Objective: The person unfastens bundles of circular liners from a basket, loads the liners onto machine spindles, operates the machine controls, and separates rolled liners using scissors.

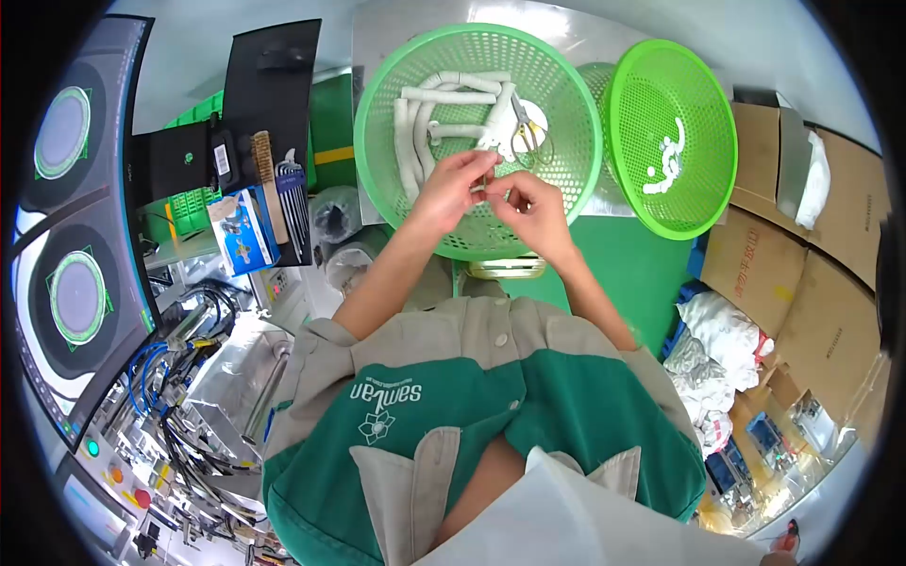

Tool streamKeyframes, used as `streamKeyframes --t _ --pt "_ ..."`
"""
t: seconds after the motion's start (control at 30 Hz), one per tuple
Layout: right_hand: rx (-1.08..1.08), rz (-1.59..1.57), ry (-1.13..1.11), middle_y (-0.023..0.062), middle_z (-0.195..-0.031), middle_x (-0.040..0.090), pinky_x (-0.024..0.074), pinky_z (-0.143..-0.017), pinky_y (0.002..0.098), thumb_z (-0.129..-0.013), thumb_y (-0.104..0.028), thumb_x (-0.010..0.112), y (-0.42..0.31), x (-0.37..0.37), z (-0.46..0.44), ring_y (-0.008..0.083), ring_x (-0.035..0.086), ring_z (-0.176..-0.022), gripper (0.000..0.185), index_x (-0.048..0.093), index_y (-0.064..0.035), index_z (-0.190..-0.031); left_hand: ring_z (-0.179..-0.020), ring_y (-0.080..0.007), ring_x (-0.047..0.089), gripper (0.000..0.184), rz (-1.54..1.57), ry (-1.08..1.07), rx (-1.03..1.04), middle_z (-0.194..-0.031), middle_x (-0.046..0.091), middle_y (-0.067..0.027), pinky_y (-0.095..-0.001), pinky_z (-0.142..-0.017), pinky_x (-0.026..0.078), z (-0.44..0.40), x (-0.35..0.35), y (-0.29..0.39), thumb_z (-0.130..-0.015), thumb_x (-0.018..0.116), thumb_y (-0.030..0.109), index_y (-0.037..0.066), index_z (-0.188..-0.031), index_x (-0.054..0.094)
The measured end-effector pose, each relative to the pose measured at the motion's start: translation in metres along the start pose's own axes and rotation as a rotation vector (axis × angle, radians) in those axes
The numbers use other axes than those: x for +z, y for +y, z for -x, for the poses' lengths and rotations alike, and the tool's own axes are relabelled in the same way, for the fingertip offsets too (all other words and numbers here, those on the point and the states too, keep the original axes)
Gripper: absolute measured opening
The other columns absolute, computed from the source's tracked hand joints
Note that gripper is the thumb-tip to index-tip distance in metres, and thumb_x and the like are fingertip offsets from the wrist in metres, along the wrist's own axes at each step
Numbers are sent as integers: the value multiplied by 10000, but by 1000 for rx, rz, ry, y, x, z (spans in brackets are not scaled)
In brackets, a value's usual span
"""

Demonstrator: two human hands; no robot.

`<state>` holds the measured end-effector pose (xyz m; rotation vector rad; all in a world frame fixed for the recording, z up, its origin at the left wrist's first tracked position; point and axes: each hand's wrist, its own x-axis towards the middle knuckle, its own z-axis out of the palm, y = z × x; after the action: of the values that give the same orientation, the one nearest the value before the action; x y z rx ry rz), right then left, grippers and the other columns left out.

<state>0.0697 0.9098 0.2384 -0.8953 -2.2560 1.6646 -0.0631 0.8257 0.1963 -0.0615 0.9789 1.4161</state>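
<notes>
My left hand and my right hand are close together over the near part of a large green perforated basket. The fingertips of both are pinched and nearly meet. Whatever lies between them is too small to make out. Inside the basket, just beyond my hands, are several long white cloth-like rolls. A pair of scissors lies to their right, partly over a white round piece. Small white bits lie near my left fingertips.
Right of the large basket, a second green basket tilts and holds small white pieces. Cardboard boxes and white plastic bags stand at right. Monitors, a brush, a hex key set and cables are at left.
</notes>
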Motion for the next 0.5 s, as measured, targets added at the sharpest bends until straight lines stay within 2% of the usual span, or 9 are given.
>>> streamKeyframes --t 0.03,0.13,0.17,0.27,0.3,0.4,0.47,0.5 --pt "200 -248 -101 17 -846 622 438 -547 234 -841 -108 630 17 -4 8 91 570 -663 118 626 -44 -941 -756 -74 532 202 82 7 17 -855 580 8 -241 -677 458 6 -1 -12 -923 565 218 32 -991 604" --pt "573 -505 240 58 -985 607 482 -672 267 -912 -306 571 52 6 9 132 579 -808 345 546 -37 -1127 -709 -76 516 179 -263 65 218 -766 548 11 -223 -665 430 21 -2 -30 -916 564 194 27 -964 607" --pt "695 -672 221 138 -1093 569 495 -796 323 -921 -459 506 75 14 9 204 570 -918 552 430 -20 -1247 -704 -79 507 162 -313 78 219 -733 545 8 -220 -673 420 28 2 -32 -908 569 176 22 -932 613" --pt "1043 -1097 47 203 -1096 552 500 -840 355 -914 -487 501 106 31 -12 261 584 -930 608 406 10 -1251 -740 -80 531 143 -582 -60 382 -816 573 7 -244 -655 431 26 -1 -68 -900 583 144 10 -944 602" --pt "1037 -1140 2 228 -1077 551 506 -843 376 -923 -454 498 82 32 -20 298 584 -960 614 386 42 -1267 -729 -75 540 111 -488 -132 335 -771 581 10 -262 -613 426 35 11 -67 -882 595 117 13 -917 610" --pt "1040 -1554 131 234 -1073 548 527 -822 353 -938 -408 484 197 49 -46 304 584 -974 605 364 78 -1279 -689 -100 559 100 -781 -139 283 -721 595 -25 -275 -600 434 46 23 -67 -853 616 124 26 -874 619" --pt "1053 -1431 278 226 -1035 563 551 -769 340 -951 -347 476 138 37 -50 296 602 -902 539 389 106 -1231 -667 -169 582 94 -863 -161 376 -723 608 -80 -304 -606 441 47 24 -68 -819 626 130 43 -854 627" --pt "1130 -1388 288 203 -1023 573 556 -705 308 -951 -335 479 110 33 -52 267 610 -860 502 411 80 -1225 -684 -262 592 92 -949 -183 573 -756 619 -110 -348 -606 445 45 25 -72 -791 617 123 48 -844 620"
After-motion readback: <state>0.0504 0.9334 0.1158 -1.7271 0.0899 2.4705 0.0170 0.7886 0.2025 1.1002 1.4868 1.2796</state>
